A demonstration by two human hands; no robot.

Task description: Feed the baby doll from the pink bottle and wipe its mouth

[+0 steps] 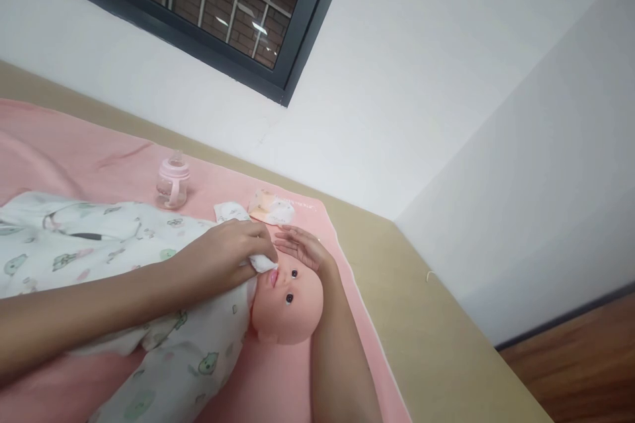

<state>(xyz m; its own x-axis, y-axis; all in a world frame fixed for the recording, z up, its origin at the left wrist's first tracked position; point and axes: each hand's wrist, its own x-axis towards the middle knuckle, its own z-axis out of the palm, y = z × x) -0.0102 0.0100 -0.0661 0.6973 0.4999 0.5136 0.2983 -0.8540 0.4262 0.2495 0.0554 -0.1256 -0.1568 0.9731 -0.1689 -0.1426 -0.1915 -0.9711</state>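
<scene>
A baby doll (288,304) in a white printed sleepsuit (89,238) lies on a pink blanket (74,152), head toward the right. My left hand (223,251) is closed on a small white wipe (262,263) pressed against the doll's cheek by its mouth. My right hand (302,248) lies with fingers stretched out on the far side of the doll's head, cradling it.
A pink baby bottle (172,182) stands upright on the blanket behind the doll. A pack of wipes (272,207) and a folded white cloth (229,211) lie near it. The tan mattress edge (436,337) runs along a white wall; a dark-framed window (238,6) is above.
</scene>
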